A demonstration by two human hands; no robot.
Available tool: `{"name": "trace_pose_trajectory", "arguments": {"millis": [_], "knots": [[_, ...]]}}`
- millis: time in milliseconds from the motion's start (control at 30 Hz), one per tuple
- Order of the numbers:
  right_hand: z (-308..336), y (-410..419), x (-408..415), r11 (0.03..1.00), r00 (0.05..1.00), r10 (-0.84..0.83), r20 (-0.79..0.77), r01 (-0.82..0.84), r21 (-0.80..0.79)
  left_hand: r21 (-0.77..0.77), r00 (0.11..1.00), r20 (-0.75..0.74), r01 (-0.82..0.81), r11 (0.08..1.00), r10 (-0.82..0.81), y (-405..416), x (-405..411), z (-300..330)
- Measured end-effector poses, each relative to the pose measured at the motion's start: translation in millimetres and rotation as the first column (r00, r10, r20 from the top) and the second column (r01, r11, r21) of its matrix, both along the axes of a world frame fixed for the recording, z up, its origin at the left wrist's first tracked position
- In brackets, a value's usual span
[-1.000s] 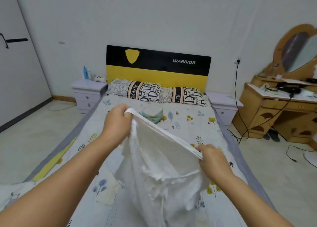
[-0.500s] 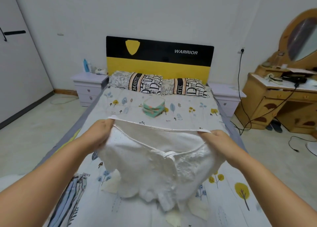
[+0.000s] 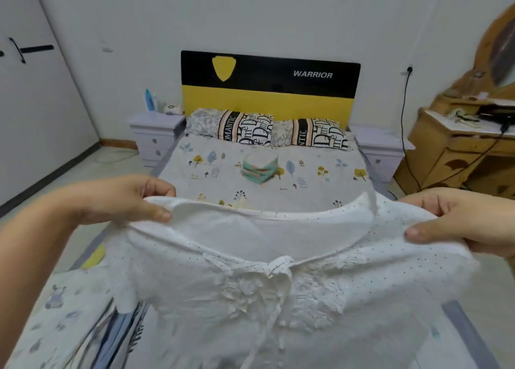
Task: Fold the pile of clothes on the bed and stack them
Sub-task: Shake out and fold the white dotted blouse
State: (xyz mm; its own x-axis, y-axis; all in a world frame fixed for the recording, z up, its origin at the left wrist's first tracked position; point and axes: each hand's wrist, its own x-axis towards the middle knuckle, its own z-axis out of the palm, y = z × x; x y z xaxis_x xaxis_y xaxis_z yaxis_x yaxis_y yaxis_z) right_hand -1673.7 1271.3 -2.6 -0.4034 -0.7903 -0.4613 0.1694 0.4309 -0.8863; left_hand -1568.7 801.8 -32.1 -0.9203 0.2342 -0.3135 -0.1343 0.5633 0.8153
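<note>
Hanging in the near middle of the view, a white blouse (image 3: 278, 299) with fine dark dots is held up by its shoulders above the near end of the bed (image 3: 315, 184). Its neckline is turned upward and away, with a small tie at the front opening, and its body drops toward the near edge, so the long axis runs from the neck down toward the viewer, while the shoulder line is stretched left to right. The left shoulder is pinched by the left hand (image 3: 117, 198), whose thumb is laid on top of the cloth and whose fingers are curled beneath; the forearm is brought in from the near left. The right shoulder is pinched in the same manner by the right hand (image 3: 468, 221), with the thumb pressed onto the fabric and the fingers curled behind it; that arm is brought in from the right edge. The two hands are held well apart at about the same height. Under the blouse, at the near left, a striped blue garment (image 3: 117, 338) is seen lying on the floral sheet. Farther along the bed, near its middle, a small folded stack (image 3: 260, 166) in green and white is set. Two patterned pillows (image 3: 267, 130) are laid against the black and yellow headboard (image 3: 267, 87) at the far end.
</note>
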Motion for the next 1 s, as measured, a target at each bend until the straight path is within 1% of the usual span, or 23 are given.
{"name": "trace_pose_trajectory", "arguments": {"millis": [100, 167, 233, 300, 367, 433, 500, 567, 667, 700, 767, 800, 900, 933, 967, 1000], "knots": [[-23.0, -11.8, -7.6, 0.985, 0.985, -0.166, -0.040, 0.168, 0.037, -0.086, 0.978, -0.111, -0.186, 0.979, 0.176, 6.5, -18.0, -24.0], [-53.7, -23.3, -15.5, 0.952, 0.958, -0.254, -0.134, 0.272, 0.138, -0.158, 0.945, -0.165, -0.308, 0.938, 0.283, 15.3, -31.1, -56.3], [-90.9, -35.5, -19.7, 0.902, 0.924, -0.306, -0.228, 0.358, 0.239, -0.254, 0.930, -0.206, -0.351, 0.901, 0.304, 23.6, -42.4, -96.8], [-134.6, -47.1, -22.7, 0.834, 0.890, -0.312, -0.333, 0.425, 0.353, -0.332, 0.928, -0.225, -0.359, 0.873, 0.296, 30.3, -50.8, -139.1], [-183.1, -56.5, -28.0, 0.755, 0.858, -0.282, -0.430, 0.475, 0.453, -0.419, 0.933, -0.239, -0.350, 0.838, 0.270, 34.5, -57.0, -181.7], [-230.6, -66.7, -33.7, 0.718, 0.836, -0.266, -0.480, 0.505, 0.479, -0.508, 0.938, -0.245, -0.338, 0.792, 0.243, 36.9, -63.1, -221.6], [-274.5, -76.3, -41.6, 0.681, 0.807, -0.277, -0.521, 0.548, 0.486, -0.561, 0.942, -0.238, -0.331, 0.759, 0.236, 36.6, -72.1, -257.6], [-313.3, -82.8, -50.7, 0.627, 0.768, -0.273, -0.579, 0.598, 0.499, -0.613, 0.961, -0.201, -0.275, 0.740, 0.190, 34.8, -84.2, -290.1], [-362.0, -90.5, -67.7, 0.605, 0.744, -0.217, -0.632, 0.611, 0.510, -0.684, 0.981, -0.155, -0.193, 0.703, 0.118, 30.5, -106.3, -332.3], [-374.5, -93.0, -75.3, 0.599, 0.737, -0.201, -0.646, 0.614, 0.514, -0.695, 0.979, -0.167, -0.199, 0.691, 0.114, 28.0, -115.1, -344.9], [-396.7, -97.0, -93.0, 0.590, 0.702, -0.185, -0.688, 0.639, 0.494, -0.673, 0.962, -0.228, -0.267, 0.690, 0.150, 23.9, -134.6, -367.6], [-405.8, -99.7, -101.7, 0.582, 0.666, -0.191, -0.721, 0.668, 0.463, -0.638, 0.945, -0.264, -0.320, 0.700, 0.192, 22.2, -145.0, -378.2], [-431.1, -107.5, -127.3, 0.528, 0.495, -0.263, -0.828, 0.792, 0.305, -0.500, 0.869, -0.349, -0.489, 0.714, 0.351, 21.7, -175.3, -412.0], [-441.6, -109.3, -134.1, 0.505, 0.481, -0.236, -0.844, 0.803, 0.316, -0.465, 0.843, -0.351, -0.535, 0.705, 0.408, 22.2, -183.0, -425.9], [-453.3, -109.4, -138.8, 0.479, 0.511, -0.178, -0.841, 0.791, 0.380, -0.462, 0.830, -0.329, -0.558, 0.689, 0.451, 22.8, -188.2, -440.9], [-465.5, -108.4, -141.6, 0.447, 0.561, -0.108, -0.821, 0.765, 0.464, -0.506, 0.838, -0.281, -0.544, 0.669, 0.468, 22.1, -190.1, -457.4]]}}
